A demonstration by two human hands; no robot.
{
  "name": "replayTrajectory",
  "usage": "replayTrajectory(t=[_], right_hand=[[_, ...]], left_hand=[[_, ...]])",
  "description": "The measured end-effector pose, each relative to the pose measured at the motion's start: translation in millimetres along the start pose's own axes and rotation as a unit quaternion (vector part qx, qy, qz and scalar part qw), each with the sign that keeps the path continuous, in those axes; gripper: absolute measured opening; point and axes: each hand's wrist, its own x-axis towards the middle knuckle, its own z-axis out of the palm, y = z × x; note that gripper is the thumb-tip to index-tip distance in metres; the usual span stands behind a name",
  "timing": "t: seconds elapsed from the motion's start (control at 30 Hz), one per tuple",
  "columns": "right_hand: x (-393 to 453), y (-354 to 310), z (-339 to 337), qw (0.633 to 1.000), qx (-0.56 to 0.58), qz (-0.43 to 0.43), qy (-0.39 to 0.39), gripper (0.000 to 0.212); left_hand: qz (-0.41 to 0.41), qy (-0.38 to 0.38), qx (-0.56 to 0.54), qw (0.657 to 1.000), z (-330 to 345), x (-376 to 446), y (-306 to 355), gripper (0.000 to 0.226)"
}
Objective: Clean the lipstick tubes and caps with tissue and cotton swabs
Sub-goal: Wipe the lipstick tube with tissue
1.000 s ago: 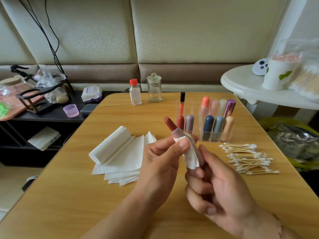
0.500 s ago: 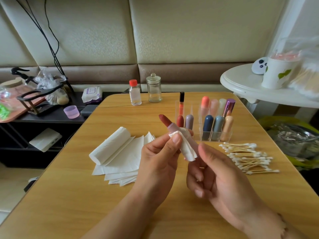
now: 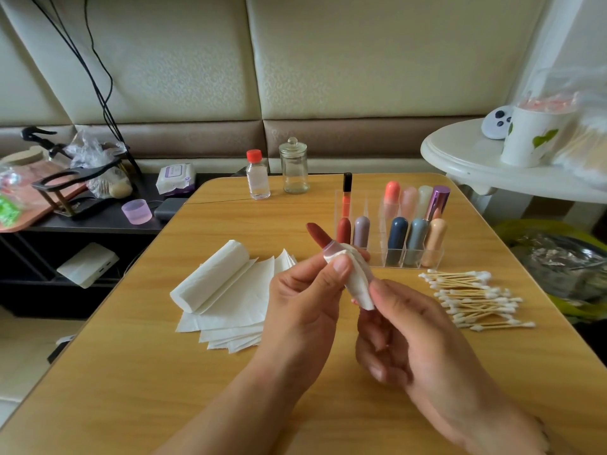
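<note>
Early on, I judge: left hand (image 3: 305,290) pinches a folded white tissue (image 3: 356,280) round the uncapped dark-red lipstick tube (image 3: 323,239) gripped by right hand (image 3: 404,333) above the desk (image 3: 164,372), nine capped lipsticks (image 3: 399,236) waiting in the clear organizer

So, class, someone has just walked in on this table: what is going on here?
A person is cleaning an open lipstick. The left hand pinches a piece of tissue around its tube, while the right hand holds the bottom end. More lipsticks stand in a clear holder; tissue sheets and cotton swabs lie on the table.
</note>
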Motion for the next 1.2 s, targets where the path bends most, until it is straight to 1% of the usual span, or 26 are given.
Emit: replayTrajectory(t=[0.07, 0.13, 0.2, 0.23, 0.27, 0.33, 0.37, 0.4, 0.43, 0.5, 0.57, 0.6, 0.63, 0.67, 0.73, 0.77, 0.8, 0.83, 0.87, 0.93, 0.97, 1.03, 1.07, 1.1, 1.17, 1.2], right_hand=[[-1.6, -1.7, 0.6, 0.994, 0.093, 0.039, -0.044, 0.053], [-2.7, -3.1, -0.4, 0.969, 0.198, 0.104, -0.102, 0.052], [-3.4, -5.4, -2.8, 0.947, 0.248, 0.150, -0.137, 0.053], [-2.5, -5.8, -3.9, 0.949, 0.240, 0.157, -0.130, 0.056], [-2.1, -5.9, -4.5, 0.964, 0.197, 0.146, -0.101, 0.060], [-1.3, -3.9, -1.7, 0.997, 0.036, 0.064, -0.018, 0.057], [-1.3, -3.5, 1.5, 1.000, -0.021, 0.015, 0.007, 0.052], [-1.5, -2.8, 4.0, 0.999, -0.041, -0.015, 0.017, 0.045], [-2.1, -2.6, 6.1, 0.999, -0.030, -0.019, 0.015, 0.042], [-4.3, -5.3, 6.4, 0.997, 0.061, 0.039, -0.018, 0.048], [-4.5, -8.2, 3.4, 0.971, 0.185, 0.132, -0.070, 0.056], [-3.9, -9.7, 1.6, 0.954, 0.228, 0.165, -0.099, 0.058], [-2.7, -9.5, -0.7, 0.947, 0.243, 0.178, -0.111, 0.058], [-1.1, -7.8, -2.9, 0.954, 0.225, 0.172, -0.098, 0.060], [1.4, -3.9, -2.6, 0.989, 0.101, 0.107, -0.017, 0.061], [1.7, -3.4, 0.7, 0.998, 0.035, 0.060, 0.014, 0.057], [1.5, -3.2, 3.5, 0.999, 0.002, 0.022, 0.027, 0.048], [1.4, -3.1, 5.9, 1.000, 0.005, 0.006, 0.025, 0.043], [1.2, -3.0, 6.8, 0.999, 0.033, 0.014, 0.004, 0.041], [-0.2, -4.7, 7.2, 0.987, 0.133, 0.074, -0.044, 0.051], [-1.2, -5.8, 7.3, 0.974, 0.185, 0.114, -0.055, 0.057], [-2.7, -7.7, 6.3, 0.952, 0.247, 0.168, -0.060, 0.060], [-2.5, -7.7, 5.7, 0.952, 0.245, 0.173, -0.055, 0.060], [-1.5, -5.9, 3.8, 0.963, 0.214, 0.160, -0.042, 0.061], [1.7, -0.8, 0.8, 0.993, 0.087, 0.083, 0.006, 0.066], [2.8, 0.4, 1.8, 0.999, 0.027, 0.035, 0.028, 0.066]], left_hand=[[-0.013, -0.007, -0.026, 1.000, 0.7, 0.4, 2.7, 0.023], [-0.024, -0.008, -0.053, 0.998, 0.9, 1.1, 2.7, 0.036], [-0.029, -0.003, -0.061, 0.998, 0.5, 1.1, 1.7, 0.042], [-0.026, 0.001, -0.060, 0.998, 0.2, 1.3, 1.3, 0.041], [-0.019, 0.005, -0.055, 0.998, -0.3, 1.4, 0.6, 0.041], [-0.003, 0.006, -0.032, 0.999, -0.8, 1.5, 0.7, 0.037], [-0.001, 0.004, -0.020, 1.000, -0.6, 1.4, 1.2, 0.035], [-0.002, 0.002, -0.016, 1.000, -0.4, 1.1, 1.8, 0.032], [-0.009, 0.002, -0.019, 1.000, 0.8, 1.0, 3.4, 0.029], [-0.021, 0.002, -0.036, 0.999, 2.1, 0.8, 5.5, 0.032], [-0.022, -0.001, -0.034, 0.999, 1.8, 1.3, 4.3, 0.039], [-0.022, -0.001, -0.029, 0.999, 2.2, 1.5, 3.4, 0.041], [-0.022, 0.001, -0.028, 0.999, 2.6, 1.6, 2.6, 0.041], [-0.018, 0.004, -0.027, 0.999, 2.6, 1.7, 1.6, 0.040], [-0.011, 0.008, -0.021, 1.000, 1.7, 1.2, -0.2, 0.040], [-0.010, 0.012, -0.018, 1.000, 1.2, 1.6, -0.4, 0.040], [-0.008, 0.015, -0.015, 1.000, 0.4, 2.1, -0.5, 0.037], [-0.006, 0.016, -0.016, 1.000, 0.0, 2.9, -0.6, 0.036], [-0.006, 0.015, -0.020, 1.000, -0.3, 3.3, -0.6, 0.036], [-0.019, 0.012, -0.039, 0.999, -0.1, 3.5, 1.0, 0.035], [-0.021, 0.006, -0.047, 0.999, -0.2, 3.4, 1.4, 0.034], [-0.022, -0.004, -0.044, 0.999, -0.6, 3.7, 1.0, 0.034], [-0.022, -0.002, -0.043, 0.999, -0.3, 3.9, 0.7, 0.037], [-0.021, 0.002, -0.042, 0.999, 0.7, 4.0, 0.2, 0.041], [-0.018, 0.015, -0.030, 0.999, 1.5, 4.0, -0.7, 0.044], [-0.016, 0.021, -0.020, 0.999, 1.5, 3.9, -0.8, 0.043]])
